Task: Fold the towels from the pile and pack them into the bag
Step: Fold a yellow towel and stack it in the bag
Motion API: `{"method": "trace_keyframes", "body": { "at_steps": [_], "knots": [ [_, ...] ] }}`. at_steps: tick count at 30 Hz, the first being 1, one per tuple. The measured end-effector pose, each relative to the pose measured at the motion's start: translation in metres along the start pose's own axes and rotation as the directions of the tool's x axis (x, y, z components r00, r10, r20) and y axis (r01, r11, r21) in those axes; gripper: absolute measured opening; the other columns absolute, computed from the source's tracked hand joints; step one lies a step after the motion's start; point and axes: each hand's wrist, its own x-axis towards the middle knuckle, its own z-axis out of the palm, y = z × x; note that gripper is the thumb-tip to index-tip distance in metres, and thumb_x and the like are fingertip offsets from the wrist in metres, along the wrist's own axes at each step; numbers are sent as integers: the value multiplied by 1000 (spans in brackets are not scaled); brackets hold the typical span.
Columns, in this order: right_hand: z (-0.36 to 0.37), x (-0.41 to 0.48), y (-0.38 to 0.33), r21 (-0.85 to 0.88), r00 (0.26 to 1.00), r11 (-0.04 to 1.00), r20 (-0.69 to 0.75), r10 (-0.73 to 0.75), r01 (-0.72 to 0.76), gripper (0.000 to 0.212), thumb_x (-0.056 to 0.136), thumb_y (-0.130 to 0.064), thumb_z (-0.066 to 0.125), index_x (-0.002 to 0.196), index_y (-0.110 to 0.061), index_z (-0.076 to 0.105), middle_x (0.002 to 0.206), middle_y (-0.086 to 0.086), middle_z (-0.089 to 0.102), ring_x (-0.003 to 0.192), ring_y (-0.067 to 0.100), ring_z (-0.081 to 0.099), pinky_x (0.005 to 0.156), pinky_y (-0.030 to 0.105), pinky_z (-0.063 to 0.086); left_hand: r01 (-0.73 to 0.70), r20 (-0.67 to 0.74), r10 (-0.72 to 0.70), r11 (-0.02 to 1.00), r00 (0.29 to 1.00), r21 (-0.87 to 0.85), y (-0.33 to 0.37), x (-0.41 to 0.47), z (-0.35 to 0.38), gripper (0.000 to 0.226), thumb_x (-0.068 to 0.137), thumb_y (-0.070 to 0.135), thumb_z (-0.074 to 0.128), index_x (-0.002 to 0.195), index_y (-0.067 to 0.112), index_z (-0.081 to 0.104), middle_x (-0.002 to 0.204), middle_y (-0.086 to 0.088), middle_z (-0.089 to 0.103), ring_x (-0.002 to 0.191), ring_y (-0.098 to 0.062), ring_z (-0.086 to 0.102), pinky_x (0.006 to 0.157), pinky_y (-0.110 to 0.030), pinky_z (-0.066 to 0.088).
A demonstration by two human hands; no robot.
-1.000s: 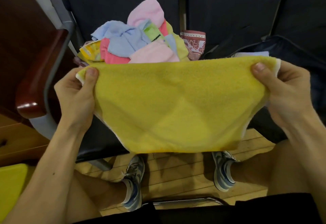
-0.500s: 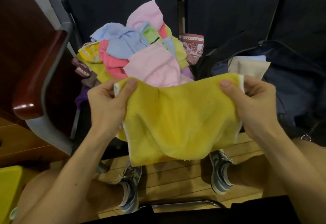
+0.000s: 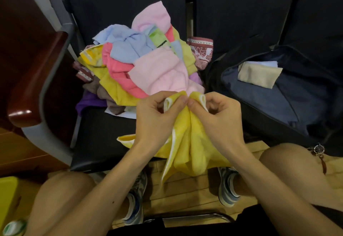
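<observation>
A yellow towel [image 3: 187, 148] with a white edge hangs doubled in front of the black seat. My left hand [image 3: 157, 118] pinches one top corner and my right hand [image 3: 217, 116] pinches the other. The two corners meet, thumbs touching. Behind them a pile of towels [image 3: 148, 63] in pink, blue, yellow and coral lies on the seat. To the right sits an open dark bag [image 3: 289, 94] holding a folded beige towel [image 3: 259, 75] with a pale blue one under it.
A dark red wooden armrest [image 3: 35, 79] with a grey frame stands at the left. The black seat [image 3: 104, 135] has bare room before the pile. My knees and shoes are on the wooden floor [image 3: 185, 195] below. A yellow object [image 3: 7, 198] sits bottom left.
My hands have come together, bringing the towel's two top corners to meet, so the spread towel now hangs folded in half. They also dropped lower, uncovering the pile and bag.
</observation>
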Motion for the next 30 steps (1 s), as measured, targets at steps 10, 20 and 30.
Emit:
{"method": "trace_keyframes", "body": {
  "at_steps": [10,20,30],
  "knots": [
    [5,-6,-12,187,961,972,262,91,-143,25,87,-15,52,81,-6,75,52,7,56,50,16,50,46,28,40,16,47,-17,1000,999,14,7,-1,-9,12,84,32,76,85,21,76,74,-5,73,68,-7,64,61,-21,51],
    [-10,9,-3,299,867,848,390,310,-438,28,96,4,42,110,3,66,91,19,74,82,28,73,69,36,61,40,196,-73,985,978,171,-4,10,-24,7,91,9,69,86,13,73,69,3,66,66,-5,58,62,-21,46],
    [-37,20,18,-2,675,892,653,343,-451,51,71,-6,81,117,-21,64,117,1,72,112,15,66,88,24,53,178,631,-15,964,775,-196,21,11,-45,18,82,30,74,95,17,79,92,-1,77,85,-15,73,73,-26,58]
  ]
}}
